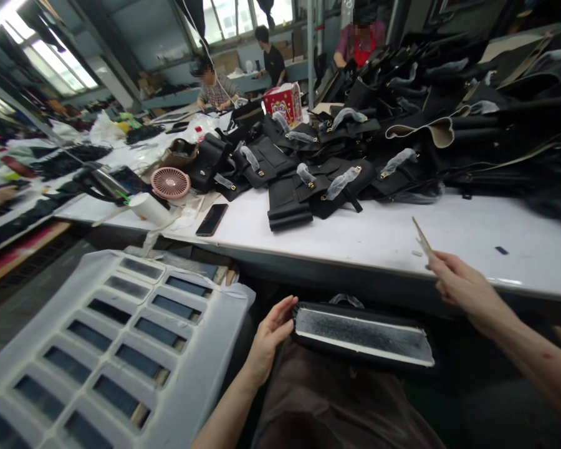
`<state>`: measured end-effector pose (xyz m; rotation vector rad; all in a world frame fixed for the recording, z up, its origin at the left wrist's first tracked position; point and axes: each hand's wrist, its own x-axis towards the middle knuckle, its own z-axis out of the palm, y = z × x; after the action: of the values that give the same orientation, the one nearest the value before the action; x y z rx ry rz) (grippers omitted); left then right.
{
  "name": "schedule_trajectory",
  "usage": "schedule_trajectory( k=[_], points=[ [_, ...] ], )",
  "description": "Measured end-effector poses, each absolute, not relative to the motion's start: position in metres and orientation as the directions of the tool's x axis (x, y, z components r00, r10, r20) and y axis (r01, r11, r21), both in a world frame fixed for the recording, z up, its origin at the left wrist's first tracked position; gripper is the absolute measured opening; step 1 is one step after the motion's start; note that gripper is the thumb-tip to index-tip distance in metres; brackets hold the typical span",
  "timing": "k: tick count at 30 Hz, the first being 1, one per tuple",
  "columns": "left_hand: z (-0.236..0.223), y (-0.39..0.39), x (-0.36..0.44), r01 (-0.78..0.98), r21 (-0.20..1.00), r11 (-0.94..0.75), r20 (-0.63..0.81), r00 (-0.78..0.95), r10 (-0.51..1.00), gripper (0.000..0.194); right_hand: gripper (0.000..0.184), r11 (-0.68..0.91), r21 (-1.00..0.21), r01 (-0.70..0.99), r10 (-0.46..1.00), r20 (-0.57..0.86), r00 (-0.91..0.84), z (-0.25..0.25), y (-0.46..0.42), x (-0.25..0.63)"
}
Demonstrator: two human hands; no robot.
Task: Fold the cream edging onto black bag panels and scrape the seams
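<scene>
On my lap lies a black handbag, its long side facing up with a grey panel edged in white strips. A clear-wrapped handle sticks out on its far side. My left hand grips the bag's left end, thumb on the near side and fingers over the edge. Above the table's front edge, to the right of the bag, my right hand is closed around a thin tan stick that points up and away. The stick is apart from the bag.
Black bags with wrapped handles pile along the white table. A phone, a pink fan and a white roll are at left. A white slotted rack stands left of me. Several people work beyond.
</scene>
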<state>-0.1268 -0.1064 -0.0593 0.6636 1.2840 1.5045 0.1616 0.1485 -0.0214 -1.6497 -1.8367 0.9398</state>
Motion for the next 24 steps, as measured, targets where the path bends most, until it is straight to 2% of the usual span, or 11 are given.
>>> schedule_trajectory(
  k=[2,5,8,11,13,15,16,18,20,22,24],
  points=[
    [-0.066,-0.114,-0.124,-0.291,0.953,0.08,-0.176,-0.321,0.931,0.055,0.051,0.134,-0.549,0.825,0.987,0.003,-0.158,-0.034,0.191,0.174],
    [-0.073,-0.113,-0.121,-0.198,0.977,0.076,-0.139,-0.331,0.933,0.057,0.049,0.221,-0.344,0.913,0.975,0.083,-0.205,-0.047,0.225,0.175],
    [-0.078,-0.109,-0.121,-0.141,0.988,0.07,-0.117,-0.363,0.925,0.054,0.037,0.325,-0.224,0.919,0.938,0.198,-0.284,-0.053,0.232,0.166],
    [-0.083,-0.11,-0.119,-0.115,0.991,0.067,-0.107,-0.394,0.913,0.053,0.033,0.387,-0.159,0.908,0.89,0.321,-0.323,-0.054,0.221,0.16],
    [-0.086,-0.112,-0.117,-0.119,0.99,0.07,-0.113,-0.408,0.906,0.052,0.034,0.43,-0.241,0.87,0.859,0.407,-0.312,-0.054,0.201,0.16],
    [-0.085,-0.111,-0.117,-0.127,0.988,0.09,-0.136,-0.419,0.898,0.05,0.035,0.476,-0.462,0.748,0.853,0.449,-0.264,-0.054,0.17,0.164],
    [-0.083,-0.109,-0.117,-0.131,0.985,0.108,-0.154,-0.422,0.894,0.048,0.036,0.465,-0.594,0.656,0.875,0.42,-0.241,-0.055,0.152,0.166],
    [-0.076,-0.1,-0.118,-0.132,0.98,0.148,-0.191,-0.414,0.89,0.045,0.037,0.294,-0.792,0.535,0.956,0.242,-0.167,-0.057,0.114,0.169],
    [-0.068,-0.086,-0.121,-0.121,0.975,0.188,-0.221,-0.396,0.891,0.042,0.04,0.055,-0.906,0.42,0.991,-0.002,-0.133,-0.06,0.082,0.169],
    [-0.061,-0.071,-0.124,-0.078,0.967,0.244,-0.255,-0.372,0.893,0.039,0.044,-0.161,-0.946,0.279,0.97,-0.205,-0.133,-0.063,0.06,0.165],
    [-0.058,-0.061,-0.125,-0.04,0.953,0.3,-0.295,-0.345,0.891,0.035,0.048,-0.309,-0.937,0.16,0.933,-0.332,-0.139,-0.065,0.049,0.158]
  ],
)
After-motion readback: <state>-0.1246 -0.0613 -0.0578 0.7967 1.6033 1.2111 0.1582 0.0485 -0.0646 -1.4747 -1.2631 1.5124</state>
